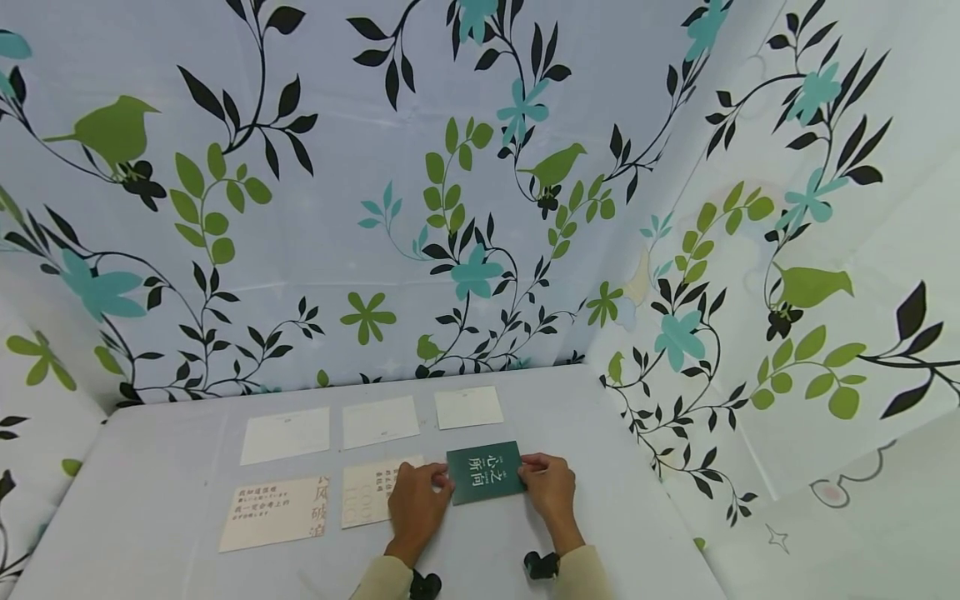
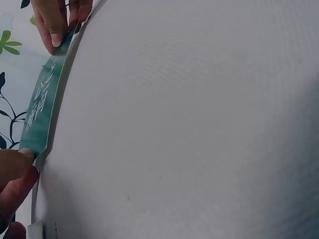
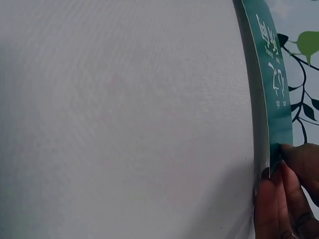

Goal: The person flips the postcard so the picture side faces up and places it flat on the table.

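A dark green card [image 1: 486, 473] with white characters is held by both hands close over the white table [image 1: 600, 533]. My left hand [image 1: 418, 504] pinches its left edge between thumb and fingers, and in the left wrist view the thumb lies on the green face [image 2: 42, 114]. At the opposite edge my right hand [image 1: 550, 492] pinches the card, thumb on top and fingers beneath, as the right wrist view shows. Partly covered by my left hand is a cream card [image 1: 367, 496] with printed characters and circles.
Farther left lies another cream card [image 1: 273, 512] with printed characters. Behind these, in a row, are three mostly blank pale cards: a left one [image 1: 285, 436], a middle one [image 1: 381, 422] and a right one [image 1: 468, 407]. A patterned cloth [image 1: 300, 208] hangs behind the table.
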The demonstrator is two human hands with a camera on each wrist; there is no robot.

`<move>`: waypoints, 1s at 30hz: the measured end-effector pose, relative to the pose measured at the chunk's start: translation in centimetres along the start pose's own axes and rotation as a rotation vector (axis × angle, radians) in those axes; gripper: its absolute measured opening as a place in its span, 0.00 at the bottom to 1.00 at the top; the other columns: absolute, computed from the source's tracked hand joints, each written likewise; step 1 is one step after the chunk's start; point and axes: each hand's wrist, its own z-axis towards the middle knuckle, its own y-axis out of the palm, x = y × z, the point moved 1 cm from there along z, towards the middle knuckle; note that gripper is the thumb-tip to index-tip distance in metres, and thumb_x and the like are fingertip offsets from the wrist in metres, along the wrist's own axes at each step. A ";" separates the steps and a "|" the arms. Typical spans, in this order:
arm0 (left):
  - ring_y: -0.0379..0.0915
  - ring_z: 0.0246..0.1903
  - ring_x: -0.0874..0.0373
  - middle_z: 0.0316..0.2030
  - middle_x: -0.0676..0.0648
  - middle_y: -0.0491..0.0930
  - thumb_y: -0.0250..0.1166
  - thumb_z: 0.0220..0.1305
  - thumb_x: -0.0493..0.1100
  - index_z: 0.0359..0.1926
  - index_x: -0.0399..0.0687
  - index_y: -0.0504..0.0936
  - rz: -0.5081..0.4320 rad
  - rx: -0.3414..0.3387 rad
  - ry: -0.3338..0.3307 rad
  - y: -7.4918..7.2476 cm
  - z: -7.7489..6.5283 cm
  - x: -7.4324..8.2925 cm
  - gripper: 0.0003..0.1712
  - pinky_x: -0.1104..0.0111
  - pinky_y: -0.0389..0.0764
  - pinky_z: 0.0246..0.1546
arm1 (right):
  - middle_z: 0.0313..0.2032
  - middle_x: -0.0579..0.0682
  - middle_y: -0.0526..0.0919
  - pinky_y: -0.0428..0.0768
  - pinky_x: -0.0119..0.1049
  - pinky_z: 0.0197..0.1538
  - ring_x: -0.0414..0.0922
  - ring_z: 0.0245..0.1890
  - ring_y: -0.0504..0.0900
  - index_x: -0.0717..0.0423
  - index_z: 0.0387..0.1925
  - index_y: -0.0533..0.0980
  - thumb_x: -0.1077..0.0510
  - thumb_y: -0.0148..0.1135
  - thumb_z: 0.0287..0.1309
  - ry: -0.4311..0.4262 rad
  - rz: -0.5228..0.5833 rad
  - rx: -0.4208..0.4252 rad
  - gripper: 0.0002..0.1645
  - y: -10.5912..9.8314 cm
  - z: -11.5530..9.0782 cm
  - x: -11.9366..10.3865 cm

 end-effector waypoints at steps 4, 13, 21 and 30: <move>0.66 0.32 0.61 0.25 0.57 0.81 0.84 0.52 0.40 0.45 0.48 0.93 0.010 0.009 0.009 0.1 0.1 0.3 0.18 0.70 0.65 0.30 | 0.29 0.46 0.89 0.81 0.35 0.33 0.40 0.30 0.85 0.56 0.40 0.90 0.66 0.76 0.56 -0.014 -0.028 0.001 0.09 0.3 0.1 0.2; 0.66 0.33 0.60 0.25 0.56 0.80 0.83 0.52 0.41 0.48 0.45 0.93 0.050 -0.006 0.010 0.2 0.2 0.6 0.20 0.68 0.66 0.30 | 0.29 0.46 0.89 0.81 0.36 0.34 0.41 0.30 0.85 0.55 0.39 0.90 0.66 0.77 0.55 -0.021 -0.077 0.030 0.10 0.6 0.5 0.7; 0.64 0.33 0.59 0.27 0.55 0.84 0.82 0.55 0.46 0.52 0.50 0.91 0.006 0.025 0.006 0.1 1.2 -0.1 0.22 0.69 0.63 0.29 | 0.29 0.43 0.88 0.80 0.38 0.38 0.41 0.32 0.85 0.50 0.44 0.90 0.60 0.77 0.59 -0.033 -0.053 0.034 0.11 0.8 1.9 0.3; 0.68 0.37 0.55 0.38 0.51 0.91 0.79 0.61 0.48 0.54 0.53 0.90 -0.069 0.035 -0.001 -0.2 3.9 -0.4 0.20 0.65 0.65 0.32 | 0.33 0.45 0.89 0.82 0.45 0.44 0.43 0.36 0.86 0.49 0.47 0.89 0.56 0.77 0.60 -0.045 -0.005 0.010 0.13 1.6 3.8 -1.0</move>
